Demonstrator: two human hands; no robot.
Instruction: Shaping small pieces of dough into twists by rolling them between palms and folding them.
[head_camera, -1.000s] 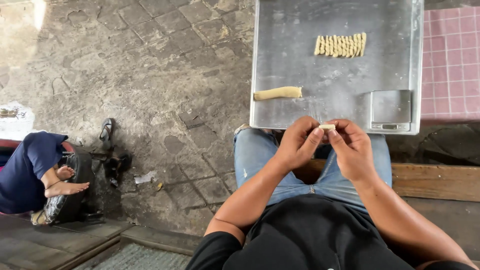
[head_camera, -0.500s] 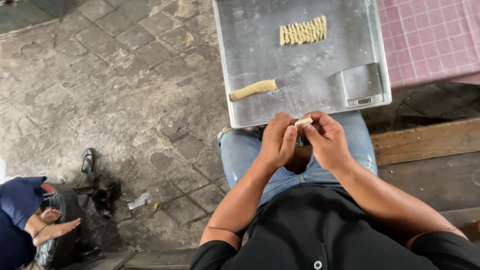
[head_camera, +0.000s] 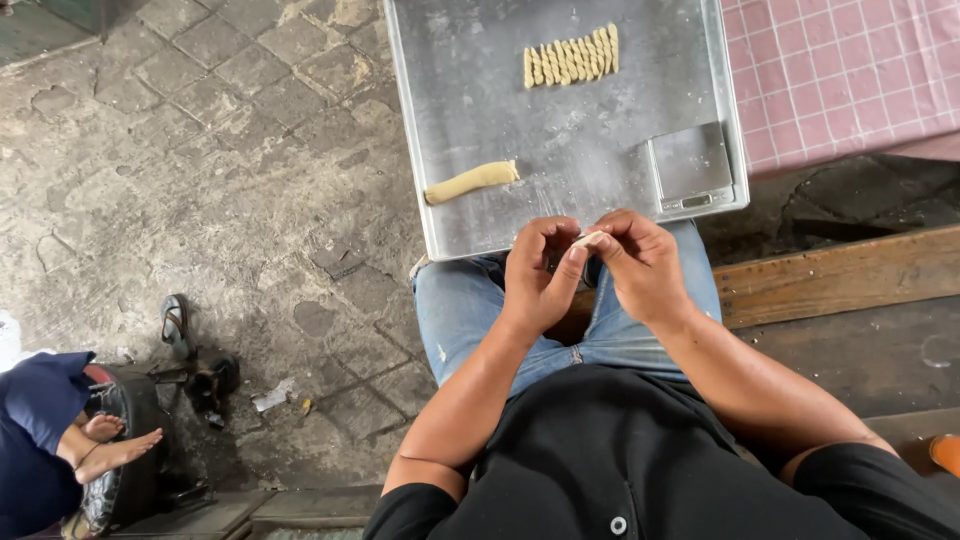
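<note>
My left hand and my right hand meet over my knees, fingertips pinched together on a small pale dough piece. Just beyond them a metal tray rests on my lap. On the tray lie a roll of dough at the near left, a row of several shaped twisted dough pieces at the far side, and a small flat metal scale at the near right corner.
A pink checked cloth covers a surface right of the tray. A wooden plank runs at my right. Stone paving lies left, with a sandal. Another person's bare feet and blue clothing show at bottom left.
The view has shifted, so the tray and hands sit a little lower and farther right in frame. My hands keep working the small dough piece; the tray's contents stay put.
</note>
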